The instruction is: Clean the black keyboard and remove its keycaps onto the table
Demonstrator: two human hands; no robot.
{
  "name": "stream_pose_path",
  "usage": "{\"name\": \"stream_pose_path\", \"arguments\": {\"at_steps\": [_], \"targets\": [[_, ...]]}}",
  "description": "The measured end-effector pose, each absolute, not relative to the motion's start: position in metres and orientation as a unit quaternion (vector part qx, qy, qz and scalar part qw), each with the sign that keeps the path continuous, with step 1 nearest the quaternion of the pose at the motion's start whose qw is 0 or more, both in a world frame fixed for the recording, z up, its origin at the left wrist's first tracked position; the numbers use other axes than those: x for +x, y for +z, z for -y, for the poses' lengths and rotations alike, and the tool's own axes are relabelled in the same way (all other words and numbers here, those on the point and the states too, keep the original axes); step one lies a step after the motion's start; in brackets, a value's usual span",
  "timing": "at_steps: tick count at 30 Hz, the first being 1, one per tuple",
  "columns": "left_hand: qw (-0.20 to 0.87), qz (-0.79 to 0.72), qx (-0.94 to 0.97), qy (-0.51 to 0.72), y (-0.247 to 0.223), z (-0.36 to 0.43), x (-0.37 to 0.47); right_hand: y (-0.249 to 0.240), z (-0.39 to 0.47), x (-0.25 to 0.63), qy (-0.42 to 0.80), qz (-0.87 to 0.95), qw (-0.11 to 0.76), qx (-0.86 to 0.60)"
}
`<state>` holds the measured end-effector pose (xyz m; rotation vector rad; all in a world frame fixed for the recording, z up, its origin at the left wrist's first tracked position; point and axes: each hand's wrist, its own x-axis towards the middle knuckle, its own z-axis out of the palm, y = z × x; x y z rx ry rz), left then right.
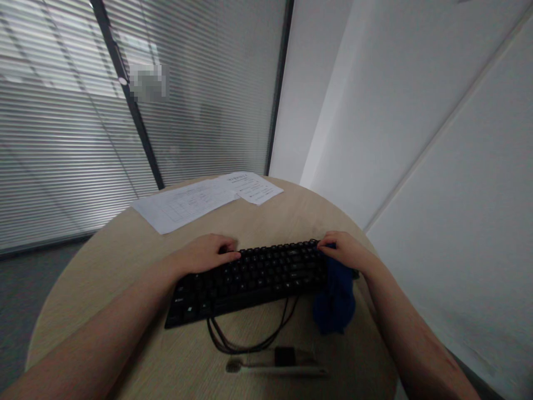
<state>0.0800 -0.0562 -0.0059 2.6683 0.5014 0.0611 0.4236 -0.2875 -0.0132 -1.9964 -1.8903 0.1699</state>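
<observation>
Bare forearms (125,314) — left hand (208,254) gripping black keyboard (266,272), right hand (345,248) pinching blue cloth (334,303).

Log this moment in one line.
left hand: on keyboard | right hand: holding cloth over keyboard's right part | brush: on table

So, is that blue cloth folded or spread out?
Neither; the blue cloth is bunched: it gathers at the right hand and trails, rumpled, past the keyboard.

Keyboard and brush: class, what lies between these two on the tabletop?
In the head view, a loop of black cable lies between the keyboard and the brush; a small black block sits there too, close by the brush's handle.
</observation>
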Motion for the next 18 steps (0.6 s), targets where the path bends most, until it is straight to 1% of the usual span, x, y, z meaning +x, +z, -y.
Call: {"name": "stream_pose_path", "arguments": {"at_steps": [1,3,5,8,10,11,13,15,18], "targets": [[0.21,-0.178,0.961,0.023,-0.006,0.056,0.08,-0.011,0.29,0.425,0.068,0.662,0.205,-0.717],[0.209,-0.178,0.961,0.024,-0.007,0.056,0.08,-0.007,0.295,0.427,0.096,0.628,0.264,-0.725],[0.211,-0.18,0.96,0.024,-0.006,0.056,0.08,-0.004,0.302,0.431,0.144,0.572,0.367,-0.719],[0.214,-0.186,0.959,0.023,-0.005,0.058,0.08,-0.002,0.311,0.437,0.218,0.453,0.546,-0.67],[0.217,-0.188,0.958,0.021,-0.004,0.059,0.08,-0.003,0.313,0.441,0.243,0.391,0.619,-0.637],[0.218,-0.187,0.958,0.021,-0.004,0.059,0.08,-0.004,0.313,0.443,0.249,0.375,0.632,-0.631],[0.22,-0.186,0.957,0.019,-0.004,0.058,0.08,-0.006,0.311,0.445,0.245,0.373,0.618,-0.647],[0.22,-0.186,0.957,0.018,-0.004,0.058,0.08,-0.009,0.306,0.446,0.242,0.406,0.561,-0.679],[0.22,-0.191,0.956,0.016,-0.003,0.058,0.08,-0.014,0.299,0.446,0.248,0.477,0.449,-0.714]]}}
